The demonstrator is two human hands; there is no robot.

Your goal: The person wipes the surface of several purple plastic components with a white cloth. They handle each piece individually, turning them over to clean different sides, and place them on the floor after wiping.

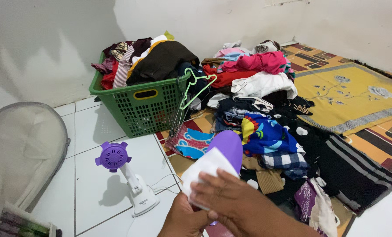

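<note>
I hold a purple and white handheld appliance (220,156) low in the middle of the view, its rounded purple end pointing up. My left hand (182,219) grips it from below. My right hand (237,204) lies across its white lower part, fingers wrapped over it. Just behind the appliance lies a pile of mixed clothes (266,131) on a patterned rug.
A green laundry basket (136,103) heaped with clothes stands by the wall, with a green hanger (196,85) hooked on its corner. A small purple and white stand (125,175) with a cord sits on the white tiles. A grey mesh cover (22,149) is at left, a yellow rug (358,94) at right.
</note>
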